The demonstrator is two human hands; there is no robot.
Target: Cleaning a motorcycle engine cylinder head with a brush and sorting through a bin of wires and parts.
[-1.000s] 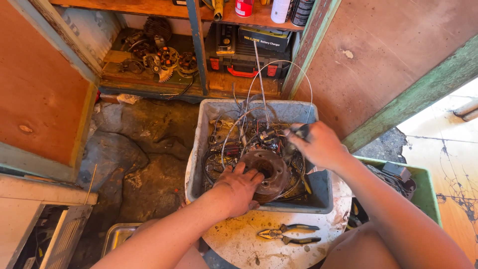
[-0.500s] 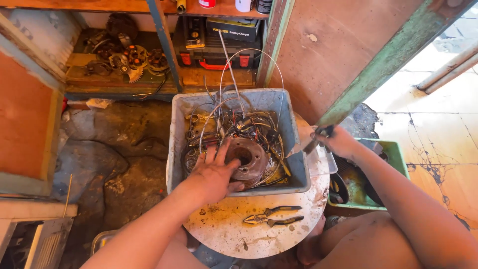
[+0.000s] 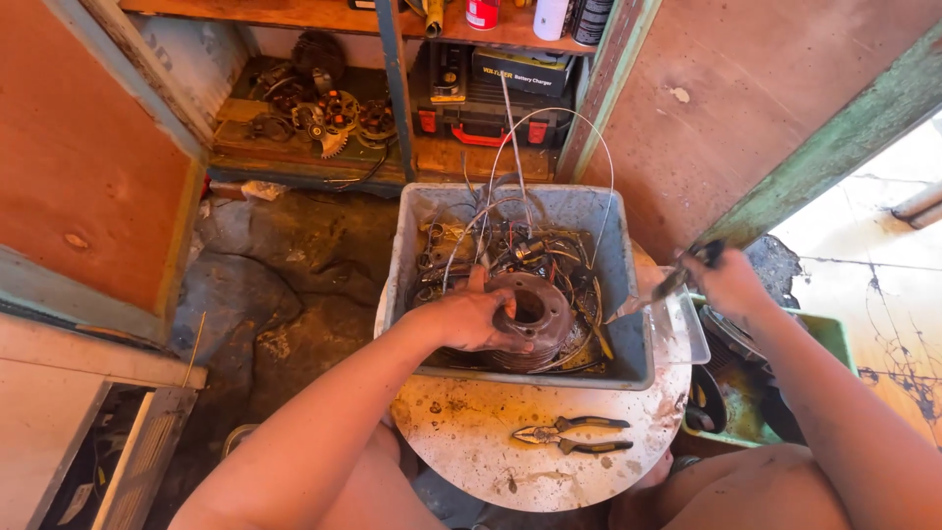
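Observation:
A grey plastic tub (image 3: 628, 294) full of tangled wires and metal parts stands on a round dirty white tabletop (image 3: 491, 451). Inside it lies a rusty round metal hub (image 3: 535, 314) with a centre hole. My left hand (image 3: 466, 316) rests on the hub's left side, fingers wrapped over its rim. My right hand (image 3: 728, 280) is out past the tub's right wall, shut on a thin dark-handled tool (image 3: 677, 280) whose tip points towards the tub. Stiff wire loops (image 3: 549, 147) stick up from the tub.
Black-handled pliers (image 3: 569, 435) lie on the tabletop in front of the tub. A green crate (image 3: 829, 339) sits low at the right. Behind are wooden shelves with metal parts (image 3: 329, 113), a black and red case (image 3: 491, 108), cans. The stone floor (image 3: 285, 294) lies to the left.
My right hand has drawn away from the tub to the right with the tool. My left hand has stayed on the hub. The view has shifted a little.

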